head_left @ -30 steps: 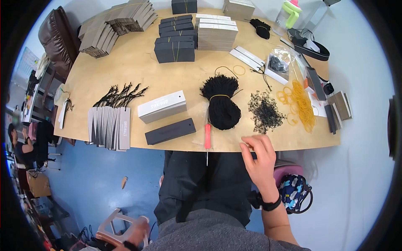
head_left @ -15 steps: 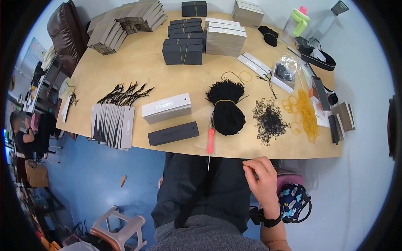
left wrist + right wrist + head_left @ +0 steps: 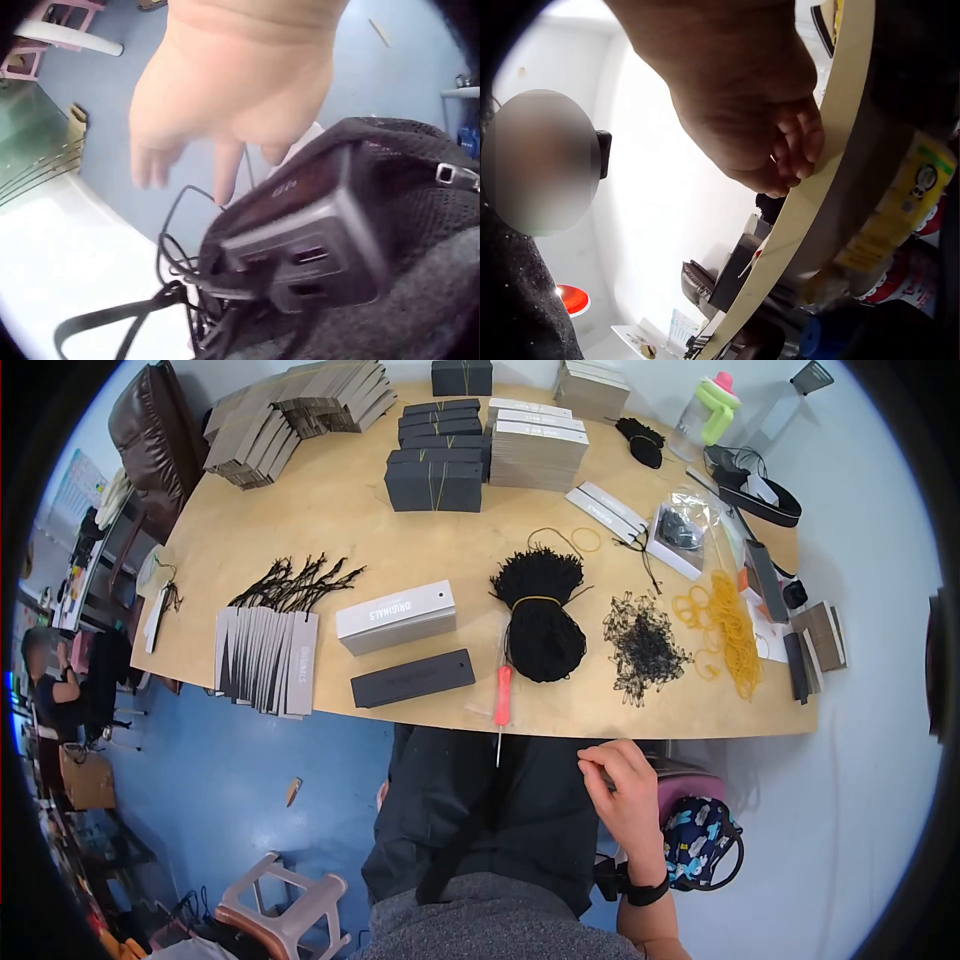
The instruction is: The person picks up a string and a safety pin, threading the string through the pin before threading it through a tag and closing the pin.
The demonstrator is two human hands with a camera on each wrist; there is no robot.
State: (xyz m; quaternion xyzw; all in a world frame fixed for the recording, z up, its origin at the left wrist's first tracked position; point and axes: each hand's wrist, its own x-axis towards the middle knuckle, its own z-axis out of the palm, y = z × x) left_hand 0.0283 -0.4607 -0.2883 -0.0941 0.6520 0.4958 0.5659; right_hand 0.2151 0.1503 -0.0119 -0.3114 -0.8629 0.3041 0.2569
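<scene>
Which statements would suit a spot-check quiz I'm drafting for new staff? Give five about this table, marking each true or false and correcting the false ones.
1. A yellow band circles the bundle of black cords. True.
2. The loose yellow bands lie left of the pile of small black pieces. False: they lie to its right.
3. The tip of the red-handled tool sticks out past the front edge of the table. True.
4. The right hand grips the red-handled tool. False: the hand is apart from it, to its right.
5. The dark block lies nearer the front edge than the white-topped stack beside it. True.
</scene>
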